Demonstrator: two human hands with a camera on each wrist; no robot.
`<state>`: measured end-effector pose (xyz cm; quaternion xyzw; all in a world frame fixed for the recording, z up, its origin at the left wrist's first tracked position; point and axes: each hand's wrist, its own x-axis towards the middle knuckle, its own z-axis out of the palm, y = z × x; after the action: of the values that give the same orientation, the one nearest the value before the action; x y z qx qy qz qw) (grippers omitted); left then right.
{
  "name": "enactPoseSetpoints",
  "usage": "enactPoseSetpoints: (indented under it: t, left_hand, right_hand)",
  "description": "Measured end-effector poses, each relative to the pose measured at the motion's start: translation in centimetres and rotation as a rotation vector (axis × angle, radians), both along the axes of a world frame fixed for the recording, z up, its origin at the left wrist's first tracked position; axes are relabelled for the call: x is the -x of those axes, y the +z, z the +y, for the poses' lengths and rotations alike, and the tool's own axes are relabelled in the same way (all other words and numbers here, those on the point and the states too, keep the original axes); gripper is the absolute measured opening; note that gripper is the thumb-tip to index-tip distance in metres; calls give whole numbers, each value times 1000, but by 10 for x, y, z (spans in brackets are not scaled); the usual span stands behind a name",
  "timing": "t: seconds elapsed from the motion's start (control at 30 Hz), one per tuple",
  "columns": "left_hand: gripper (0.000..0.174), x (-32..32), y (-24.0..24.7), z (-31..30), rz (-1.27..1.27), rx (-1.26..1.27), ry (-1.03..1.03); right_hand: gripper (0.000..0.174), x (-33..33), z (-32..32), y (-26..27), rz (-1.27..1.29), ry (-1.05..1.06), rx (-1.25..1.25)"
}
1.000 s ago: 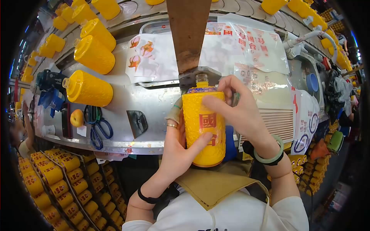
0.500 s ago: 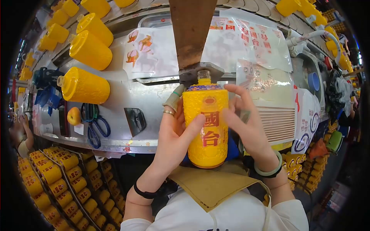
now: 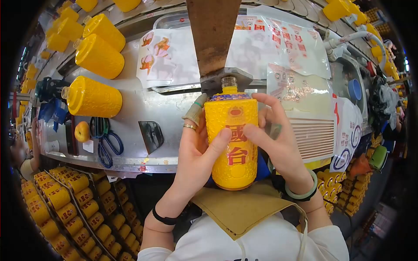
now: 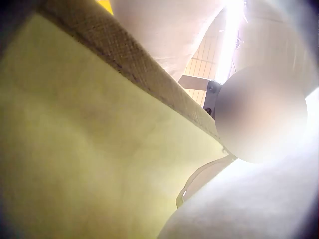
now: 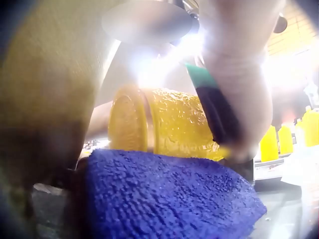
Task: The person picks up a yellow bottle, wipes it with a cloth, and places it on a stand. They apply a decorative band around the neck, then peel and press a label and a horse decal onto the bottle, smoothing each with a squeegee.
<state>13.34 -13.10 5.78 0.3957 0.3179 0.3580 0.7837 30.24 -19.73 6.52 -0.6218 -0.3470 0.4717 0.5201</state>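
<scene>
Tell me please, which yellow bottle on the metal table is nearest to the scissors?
The yellow bottle just above the scissors in the head view; the other bottles at left are farther up from them.

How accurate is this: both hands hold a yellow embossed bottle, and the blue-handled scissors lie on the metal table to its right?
Wrong side: the head view shows the scissors on the metal table left of the yellow bottle. The left hand and right hand do hold it.

Both forearms [image 3: 166,204] reach up and inward from the body. The left hand [image 3: 193,158] and right hand [image 3: 281,145] face each other, fingers bent, the thumbs [image 3: 218,143] angled inward, their tips near each other but apart.
</scene>
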Motion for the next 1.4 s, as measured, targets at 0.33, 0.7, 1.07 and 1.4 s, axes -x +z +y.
enactPoseSetpoints:
  t: [0.33, 0.7, 1.07, 1.4]
  left_hand:
    - [73, -1, -3, 2, -5, 36, 19]
    - [75, 2, -6, 3, -29, 24, 3]
    - [73, 1, -5, 2, -21, -8, -3]
    - [78, 1, -5, 0, -48, -20, -6]
  right_hand:
    - [62, 0, -2, -2, 28, -4, 4]
    - [66, -2, -2, 1, 68, 3, 19]
    - [65, -2, -3, -4, 8, 20, -7]
    - [65, -2, -3, -3, 19, 9, 1]
